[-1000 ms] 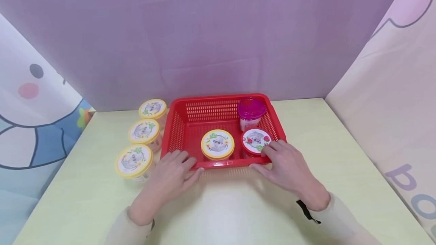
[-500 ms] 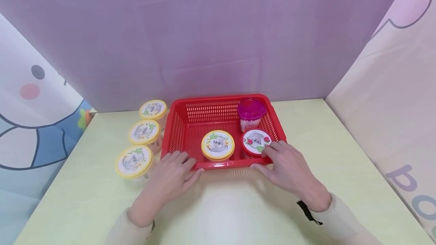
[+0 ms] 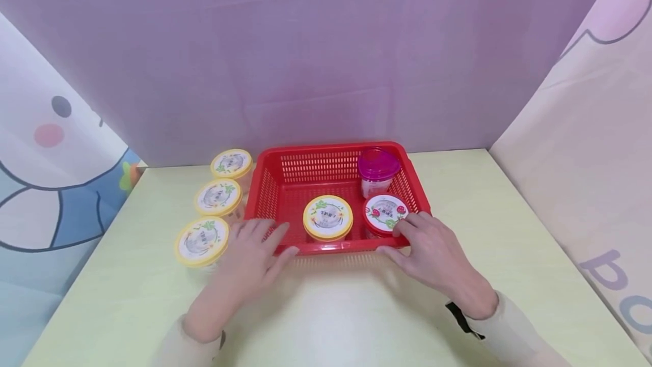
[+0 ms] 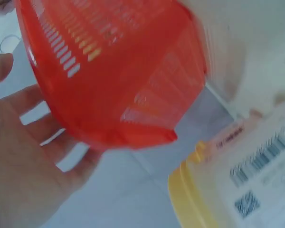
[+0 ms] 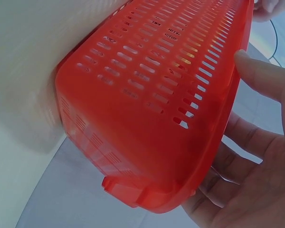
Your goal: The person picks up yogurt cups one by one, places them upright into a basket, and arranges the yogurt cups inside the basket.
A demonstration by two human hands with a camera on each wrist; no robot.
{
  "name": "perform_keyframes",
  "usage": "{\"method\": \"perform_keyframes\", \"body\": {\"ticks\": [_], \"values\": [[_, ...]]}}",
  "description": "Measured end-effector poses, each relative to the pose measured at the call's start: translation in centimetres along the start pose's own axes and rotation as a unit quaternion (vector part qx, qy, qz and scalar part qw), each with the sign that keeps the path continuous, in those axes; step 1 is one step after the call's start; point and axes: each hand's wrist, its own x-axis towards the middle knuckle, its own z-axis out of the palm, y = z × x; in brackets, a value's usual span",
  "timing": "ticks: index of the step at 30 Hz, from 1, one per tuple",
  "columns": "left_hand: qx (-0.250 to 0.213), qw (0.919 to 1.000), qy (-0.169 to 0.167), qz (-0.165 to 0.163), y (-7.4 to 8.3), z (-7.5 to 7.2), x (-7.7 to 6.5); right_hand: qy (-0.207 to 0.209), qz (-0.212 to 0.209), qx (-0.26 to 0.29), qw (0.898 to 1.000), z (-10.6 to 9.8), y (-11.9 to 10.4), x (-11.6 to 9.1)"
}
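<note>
A red plastic basket (image 3: 338, 248) rests on the table with three lidded tubs inside. One is a yellow-lidded tub (image 3: 328, 217) near the front, one a red-lidded tub (image 3: 385, 213) with strawberries on its lid, and behind that stands a magenta-lidded tub (image 3: 378, 165). My right hand (image 3: 433, 251) grips the basket's front right rim, thumb outside and fingers over the edge. At the front left corner my left hand (image 3: 247, 259) has its fingers spread loosely over the rim; in the left wrist view its thumb (image 4: 1, 66) stands away from the basket.
Left of the basket, three yellow-lidded tubs stand in a row: a far tub (image 3: 231, 163), a middle tub (image 3: 218, 197) and a near tub (image 3: 201, 240) close beside my left hand. A purple curtain (image 3: 326, 61) hangs behind the table (image 3: 331, 316).
My left hand has loosened from the basket's rim, shifting slightly left and spreading its fingers. My right hand keeps its hold, and the basket and tubs stay in place.
</note>
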Motion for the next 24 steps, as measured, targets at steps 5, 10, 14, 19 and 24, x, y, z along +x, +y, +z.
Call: {"method": "perform_keyframes", "body": {"ticks": [5, 10, 14, 19, 24], "values": [[0.001, 0.9986, -0.01, -0.051, -1.2, -0.3, -0.1, -0.002, 0.001, -0.001, 1.0, 0.0, 0.0, 0.0], [-0.018, 0.9929, -0.049, -0.107, -2.5, -0.6, -0.4, -0.005, 0.002, -0.002, 1.0, 0.0, -0.1, 0.0], [-0.024, 0.9887, -0.065, -0.133, -3.4, -1.1, -0.6, -0.005, 0.001, -0.002, 1.0, 0.0, 0.0, 0.0], [-0.027, 0.9822, -0.085, -0.165, -4.8, -1.8, -0.8, -0.002, -0.001, -0.002, 1.0, 0.0, 0.0, 0.0], [-0.041, 0.9739, -0.102, -0.199, -6.3, -2.4, -1.3, 0.002, -0.006, -0.004, 1.0, 0.2, 0.1, 0.0]]}}
